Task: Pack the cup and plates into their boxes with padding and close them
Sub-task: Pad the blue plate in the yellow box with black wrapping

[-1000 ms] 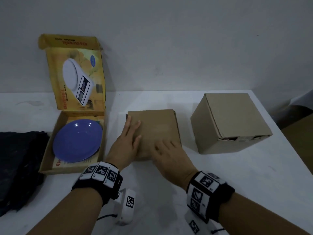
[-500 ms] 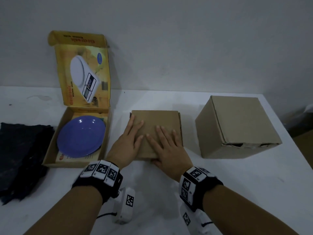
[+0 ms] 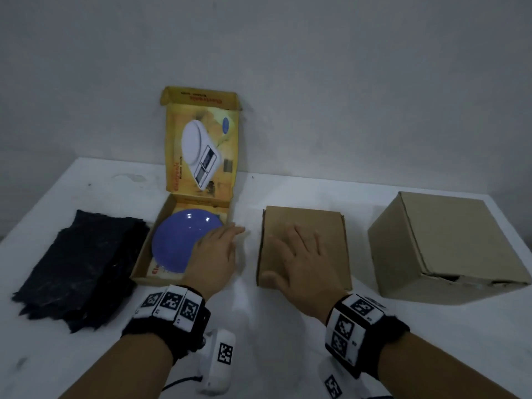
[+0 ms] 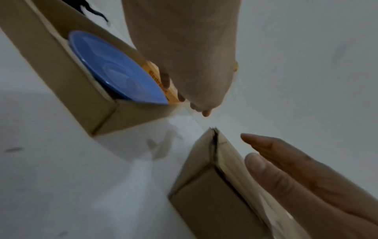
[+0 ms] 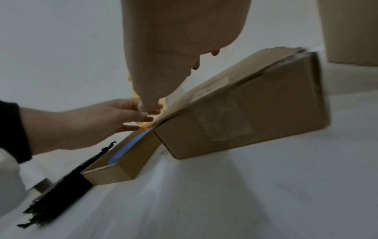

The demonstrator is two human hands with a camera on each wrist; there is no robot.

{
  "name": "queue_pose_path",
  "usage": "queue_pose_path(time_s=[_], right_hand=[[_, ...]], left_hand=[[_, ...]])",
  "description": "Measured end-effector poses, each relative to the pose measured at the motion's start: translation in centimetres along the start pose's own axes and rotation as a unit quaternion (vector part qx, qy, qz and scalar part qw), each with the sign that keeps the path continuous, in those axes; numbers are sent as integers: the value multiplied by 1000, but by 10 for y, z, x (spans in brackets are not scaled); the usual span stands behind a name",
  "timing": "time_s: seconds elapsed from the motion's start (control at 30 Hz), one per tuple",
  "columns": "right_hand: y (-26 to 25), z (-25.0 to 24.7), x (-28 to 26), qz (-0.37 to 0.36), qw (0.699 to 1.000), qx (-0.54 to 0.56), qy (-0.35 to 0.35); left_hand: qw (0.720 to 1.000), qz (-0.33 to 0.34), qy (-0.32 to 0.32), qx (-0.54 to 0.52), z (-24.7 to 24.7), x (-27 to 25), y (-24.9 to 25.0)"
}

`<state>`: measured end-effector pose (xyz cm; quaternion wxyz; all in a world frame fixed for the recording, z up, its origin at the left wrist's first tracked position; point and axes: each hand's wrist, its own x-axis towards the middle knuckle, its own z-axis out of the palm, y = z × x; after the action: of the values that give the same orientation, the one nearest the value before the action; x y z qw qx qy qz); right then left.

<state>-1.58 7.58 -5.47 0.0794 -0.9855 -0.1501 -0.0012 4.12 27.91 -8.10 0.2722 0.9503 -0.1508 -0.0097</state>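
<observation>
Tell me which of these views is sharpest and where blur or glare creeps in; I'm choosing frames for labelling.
Head view: sharpest but dim, with small glare spots on the blue plate and mild softness on the left hand. Left wrist view: soft throughout, table smeared. Right wrist view: worst, motion streaks across the flat cardboard box and the black padding.

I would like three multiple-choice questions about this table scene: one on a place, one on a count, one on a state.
1. Where does the blue plate lie?
A. in the open yellow box
B. on the black padding
C. on the big brown box

2. How many closed brown boxes stand on the table?
A. one
B. two
C. three

3. How is the right hand?
A. in a fist
B. flat on the small brown box
C. holding a cup

Answers: A, the plate sits inside the box under its raised lid; B, one small and one big; B, straight fingers rest on its top.
</observation>
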Motion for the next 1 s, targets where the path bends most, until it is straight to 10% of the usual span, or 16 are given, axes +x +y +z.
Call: queue_pose_path(time_s=[0.23,0.47,1.0], right_hand=[[-89,21,29,-24,998,-12,50],[-125,41,41,99,993,2,-70],[-127,51,53,76,996,-54,15]], left_hand=[[989,-129,12,75,-47,-30,-77],[997,-51,-38,47,-56,-38,-116],[1000,-5,-11,-10,-56,-43,-129]])
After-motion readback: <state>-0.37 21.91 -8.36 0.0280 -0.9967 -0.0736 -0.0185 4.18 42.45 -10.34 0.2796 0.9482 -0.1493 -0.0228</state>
